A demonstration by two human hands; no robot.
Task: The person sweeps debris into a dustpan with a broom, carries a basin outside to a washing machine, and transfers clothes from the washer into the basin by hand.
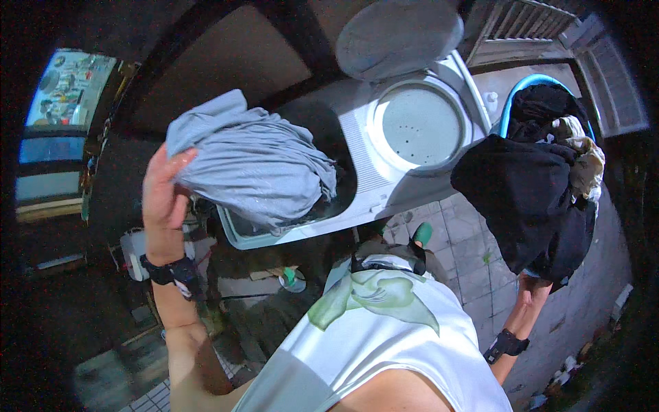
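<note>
My left hand [167,177] grips one end of a wet grey-blue garment [252,159], thumb and fingers closed on its folds. The cloth hangs bunched over the open wash tub [347,175] of a white twin-tub washing machine [378,159], its lower folds inside the tub's rim. Over on the right, my right hand [534,285] reaches beneath a black garment [520,195], which covers the fingers. That garment joins a heap of laundry in a light blue plastic basket [515,98]. Whether the right fingers hold cloth or the basket cannot be seen.
The machine's round spin tub [422,123] has a perforated inner cover, and its lid [401,38] is raised. A cream cloth [587,159] lies on the laundry heap. Paving tiles [468,247] cover the ground. A round container [292,280] stands below the machine's left side.
</note>
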